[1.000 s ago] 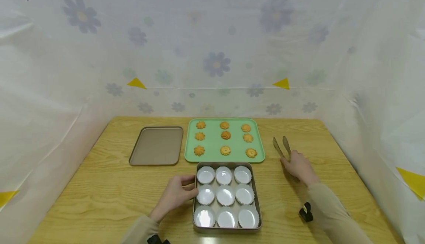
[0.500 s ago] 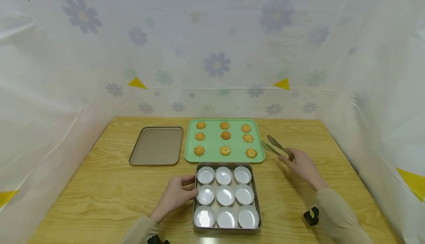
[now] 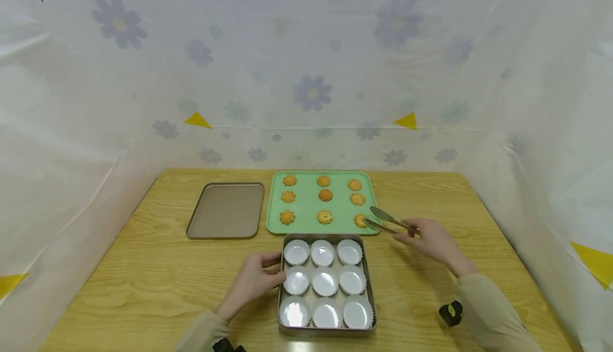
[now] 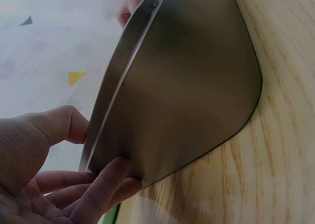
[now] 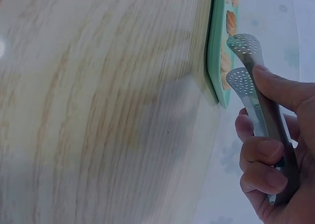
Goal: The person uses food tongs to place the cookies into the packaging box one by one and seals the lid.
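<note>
My left hand (image 3: 253, 282) grips the left side of a metal baking tin (image 3: 330, 333) with several white fluted cups (image 3: 325, 282) in it. In the left wrist view, the thumb is at the rim and the fingers lie against the tin's outer wall (image 4: 182, 86). My right hand (image 3: 433, 241) holds metal tongs (image 3: 395, 221); fingers wrap around the handles in the right wrist view. The perforated tong heads stand apart, over the front right corner of a green tray (image 3: 306, 208). One head overlaps the front right cookie (image 3: 359, 220); contact cannot be told.
A flat brown tray (image 3: 226, 211) lies left of the green tray. Several other cookies, such as a swirled cookie (image 3: 325, 195), sit in rows on the green tray. The wooden table (image 3: 158, 272) is bounded by white patterned sheeting (image 3: 268, 65) behind and at both sides.
My right hand has raised the tongs from the table and swung their heads left, over the green tray's front right cookie. The left hand and the tin have stayed put.
</note>
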`<action>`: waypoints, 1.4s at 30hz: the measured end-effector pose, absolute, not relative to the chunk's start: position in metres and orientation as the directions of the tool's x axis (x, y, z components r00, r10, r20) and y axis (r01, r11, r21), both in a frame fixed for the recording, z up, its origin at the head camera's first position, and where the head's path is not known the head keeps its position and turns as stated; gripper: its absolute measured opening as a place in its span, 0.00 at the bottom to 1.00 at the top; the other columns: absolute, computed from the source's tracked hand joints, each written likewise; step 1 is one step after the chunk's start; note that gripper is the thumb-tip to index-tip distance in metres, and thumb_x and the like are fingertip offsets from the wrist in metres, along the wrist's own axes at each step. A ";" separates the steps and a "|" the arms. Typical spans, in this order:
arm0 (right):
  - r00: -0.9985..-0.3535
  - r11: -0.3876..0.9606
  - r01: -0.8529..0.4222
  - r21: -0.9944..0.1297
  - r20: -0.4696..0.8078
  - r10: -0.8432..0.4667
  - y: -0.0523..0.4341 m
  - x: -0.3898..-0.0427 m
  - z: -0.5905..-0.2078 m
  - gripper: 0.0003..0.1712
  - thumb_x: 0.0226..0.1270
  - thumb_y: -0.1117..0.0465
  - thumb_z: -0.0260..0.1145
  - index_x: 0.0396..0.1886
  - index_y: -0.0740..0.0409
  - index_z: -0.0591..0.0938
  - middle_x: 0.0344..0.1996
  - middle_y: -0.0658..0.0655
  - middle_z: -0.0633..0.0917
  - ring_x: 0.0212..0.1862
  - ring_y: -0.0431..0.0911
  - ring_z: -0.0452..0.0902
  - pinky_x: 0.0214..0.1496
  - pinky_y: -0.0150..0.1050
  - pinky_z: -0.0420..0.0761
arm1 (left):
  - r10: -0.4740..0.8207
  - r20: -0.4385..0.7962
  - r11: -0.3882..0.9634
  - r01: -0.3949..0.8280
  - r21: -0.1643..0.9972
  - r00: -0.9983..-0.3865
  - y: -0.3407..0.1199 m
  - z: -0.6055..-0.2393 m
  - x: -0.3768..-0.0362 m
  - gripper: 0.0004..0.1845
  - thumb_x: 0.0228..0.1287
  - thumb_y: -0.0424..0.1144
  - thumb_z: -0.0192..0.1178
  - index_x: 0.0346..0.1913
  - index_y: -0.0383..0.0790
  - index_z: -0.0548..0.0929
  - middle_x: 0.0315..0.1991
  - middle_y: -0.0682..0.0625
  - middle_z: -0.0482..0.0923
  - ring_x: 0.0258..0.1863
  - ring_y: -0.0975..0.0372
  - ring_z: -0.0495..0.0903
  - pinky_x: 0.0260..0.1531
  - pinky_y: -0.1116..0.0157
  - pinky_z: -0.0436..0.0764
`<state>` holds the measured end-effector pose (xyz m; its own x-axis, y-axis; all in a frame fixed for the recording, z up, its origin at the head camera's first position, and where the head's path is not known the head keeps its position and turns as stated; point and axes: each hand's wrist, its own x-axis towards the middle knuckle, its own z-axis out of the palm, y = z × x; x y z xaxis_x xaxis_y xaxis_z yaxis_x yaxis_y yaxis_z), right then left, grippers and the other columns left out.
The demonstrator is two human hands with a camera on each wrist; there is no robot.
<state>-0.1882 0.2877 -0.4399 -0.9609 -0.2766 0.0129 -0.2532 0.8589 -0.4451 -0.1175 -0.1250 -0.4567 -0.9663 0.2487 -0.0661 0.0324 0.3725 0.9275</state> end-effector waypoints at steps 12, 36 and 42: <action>-0.954 0.869 -0.264 -0.418 -0.021 -0.299 0.272 -0.194 -0.442 0.30 0.68 0.49 0.67 0.59 0.68 0.81 0.20 0.48 0.77 0.20 0.38 0.64 0.19 0.30 0.63 | 0.256 -0.071 0.364 0.028 0.931 -0.964 -0.126 -0.457 -0.117 0.31 0.53 0.28 0.64 0.61 0.14 0.73 0.58 0.21 0.76 0.53 0.38 0.84 0.44 0.66 0.91; -0.959 0.870 -0.256 -0.422 -0.004 -0.284 0.259 -0.196 -0.447 0.11 0.69 0.51 0.67 0.35 0.54 0.84 0.17 0.48 0.73 0.19 0.39 0.62 0.17 0.29 0.61 | 0.253 -0.060 0.363 0.037 0.931 -0.966 -0.126 -0.457 -0.116 0.31 0.53 0.28 0.65 0.61 0.15 0.74 0.58 0.22 0.77 0.52 0.38 0.85 0.43 0.66 0.91; -0.961 0.870 -0.256 -0.421 0.010 -0.278 0.260 -0.196 -0.447 0.11 0.70 0.52 0.66 0.35 0.55 0.84 0.16 0.49 0.72 0.19 0.39 0.62 0.17 0.29 0.60 | 0.249 -0.058 0.364 0.038 0.931 -0.967 -0.126 -0.455 -0.116 0.31 0.53 0.28 0.65 0.61 0.15 0.74 0.58 0.22 0.77 0.52 0.38 0.85 0.43 0.65 0.91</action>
<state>-0.1955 0.2596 -0.4470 -0.9605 -0.2779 0.0103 -0.2563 0.8703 -0.4207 -0.1162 -0.1260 -0.4555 -0.9667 0.2490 -0.0581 0.0379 0.3643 0.9305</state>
